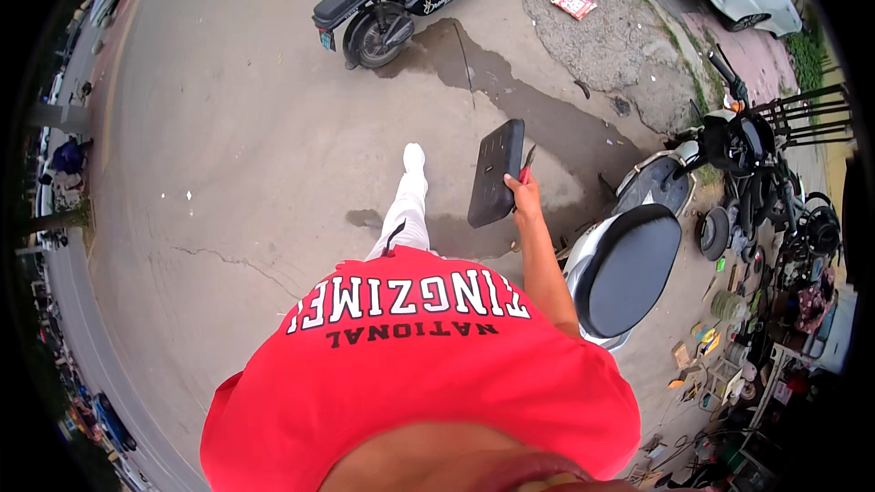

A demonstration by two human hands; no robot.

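Panel [495,173] gripped by its edge in the right hand [526,199]

In the head view, the black slotted panel hangs in front of the person, to the right of the outstretched white shoe [414,160] and over the pavement [255,146]. The right hand is clamped on its lower right edge, thumb against the rim; the other fingers are mostly hidden. A red-handled tool [526,174] sticks up from the same grip, its exact kind too small to tell. The left hand is out of view, so its fingers cannot be told. A scooter with a black seat [631,270] stands close by the right forearm; a black moped [410,5] stands well ahead.

The panel looks stiff, probably moulded plastic, likely light but awkwardly broad. Its smooth face could slip, and thin edges might crack if dropped. Opposite long edges seem the surest hold.
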